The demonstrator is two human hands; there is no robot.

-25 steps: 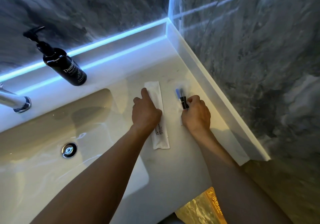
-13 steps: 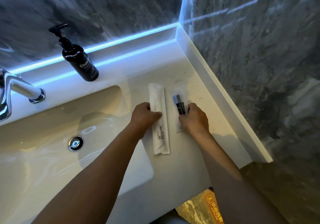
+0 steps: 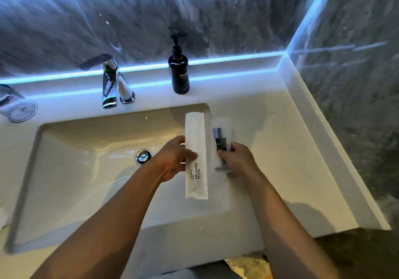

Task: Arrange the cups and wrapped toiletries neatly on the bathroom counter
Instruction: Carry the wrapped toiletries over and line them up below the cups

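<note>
My left hand grips a long white wrapped packet printed "BRUSHING TEETH" at its left edge. The packet points away from me and hangs over the basin's right side. My right hand holds a clear wrapped packet with a dark and blue item inside, just right of the white one. Both packets are side by side and roughly parallel. A wrapped cup lies on its side at the far left of the white counter.
A white basin with a chrome drain fills the middle. A chrome faucet and a black pump bottle stand on the back ledge. Grey marble walls close off the back and right; the counter's front edge is near me.
My head has turned left, bringing faucet and cup into view. Both hands have lifted the two packets off the right counter and carried them left over the basin's edge.
</note>
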